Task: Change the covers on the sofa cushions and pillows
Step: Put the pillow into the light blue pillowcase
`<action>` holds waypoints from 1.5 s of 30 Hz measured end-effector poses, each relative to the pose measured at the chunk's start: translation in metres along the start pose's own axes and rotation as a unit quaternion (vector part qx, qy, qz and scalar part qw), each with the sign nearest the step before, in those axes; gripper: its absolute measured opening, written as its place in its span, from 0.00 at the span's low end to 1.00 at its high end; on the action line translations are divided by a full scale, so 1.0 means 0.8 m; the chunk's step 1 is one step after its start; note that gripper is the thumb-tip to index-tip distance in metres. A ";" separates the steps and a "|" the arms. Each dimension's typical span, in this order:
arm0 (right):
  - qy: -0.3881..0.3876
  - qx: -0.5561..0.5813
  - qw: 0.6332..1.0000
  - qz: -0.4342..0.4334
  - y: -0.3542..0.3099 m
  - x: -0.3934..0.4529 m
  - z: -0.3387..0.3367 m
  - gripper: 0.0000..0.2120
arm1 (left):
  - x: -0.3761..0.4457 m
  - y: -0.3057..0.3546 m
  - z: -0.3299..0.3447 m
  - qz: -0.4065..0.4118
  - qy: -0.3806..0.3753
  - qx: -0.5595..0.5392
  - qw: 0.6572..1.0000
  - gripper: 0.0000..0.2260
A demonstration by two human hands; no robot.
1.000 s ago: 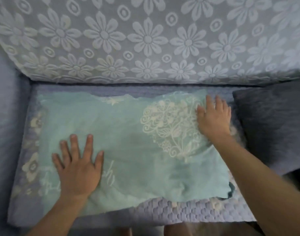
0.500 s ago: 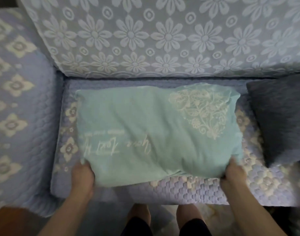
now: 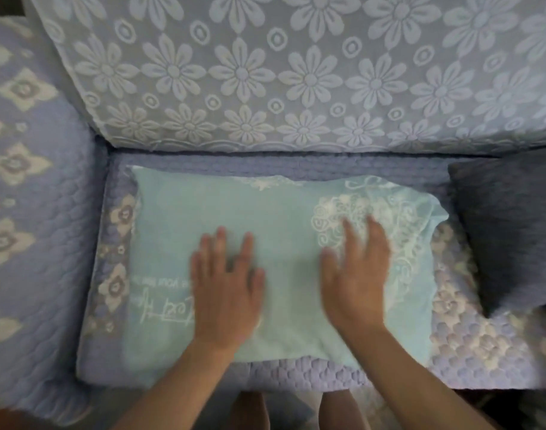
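Pillow point(image 3: 265, 218) flat on sofa seat point(image 3: 296, 372), left hand point(image 3: 226, 288) and right hand point(image 3: 355, 276) pressing it, fingers straight

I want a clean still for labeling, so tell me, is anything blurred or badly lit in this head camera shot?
Head view: both the left hand and right hand are motion-smeared on the teal pillow; lighting is dim and bluish, without glare; the floral backrest cover stays fairly sharp; wide-angle bending shows at the edges.

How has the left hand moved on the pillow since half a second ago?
Yes. The left hand went from gripping the near edge of the pillow to lying flat toward its middle.
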State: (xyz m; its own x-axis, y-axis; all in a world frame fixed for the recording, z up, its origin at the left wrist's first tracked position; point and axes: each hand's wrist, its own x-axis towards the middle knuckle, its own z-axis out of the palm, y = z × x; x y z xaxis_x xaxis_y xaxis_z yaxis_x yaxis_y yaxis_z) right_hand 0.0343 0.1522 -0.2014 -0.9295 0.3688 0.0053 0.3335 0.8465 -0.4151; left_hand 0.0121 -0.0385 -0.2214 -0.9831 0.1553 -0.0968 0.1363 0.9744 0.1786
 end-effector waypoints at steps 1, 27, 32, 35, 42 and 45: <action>-0.044 -0.038 0.997 -0.060 -0.022 0.006 0.014 0.27 | 0.013 0.019 0.012 0.032 -0.021 0.016 0.999 0.26; -0.174 -0.212 0.953 0.128 0.202 0.096 0.089 0.33 | 0.073 -0.145 0.073 -0.112 -0.076 0.085 0.987 0.32; -0.127 0.087 0.917 0.368 0.224 0.087 0.037 0.45 | 0.075 -0.174 0.046 -0.314 -0.094 -0.242 0.913 0.47; -0.175 0.331 0.806 0.458 0.209 0.059 0.021 0.36 | 0.078 -0.181 0.037 -0.411 -0.123 -0.356 0.830 0.53; -0.048 0.408 0.793 0.450 0.116 0.041 -0.111 0.11 | 0.081 -0.083 -0.096 -0.404 -0.183 -0.518 0.732 0.25; 0.019 0.366 0.808 0.460 0.125 0.011 -0.238 0.10 | 0.087 -0.022 -0.179 -0.341 -0.178 -0.558 0.735 0.18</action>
State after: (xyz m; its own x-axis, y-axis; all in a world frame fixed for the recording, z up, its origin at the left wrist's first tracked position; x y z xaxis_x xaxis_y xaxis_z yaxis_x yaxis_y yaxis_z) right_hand 0.0894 0.3131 -0.0696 -0.3302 0.7368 -0.5900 0.6849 -0.2431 -0.6869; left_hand -0.0758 -0.0677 -0.0913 -0.6549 -0.0816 -0.7513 -0.7541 0.1348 0.6428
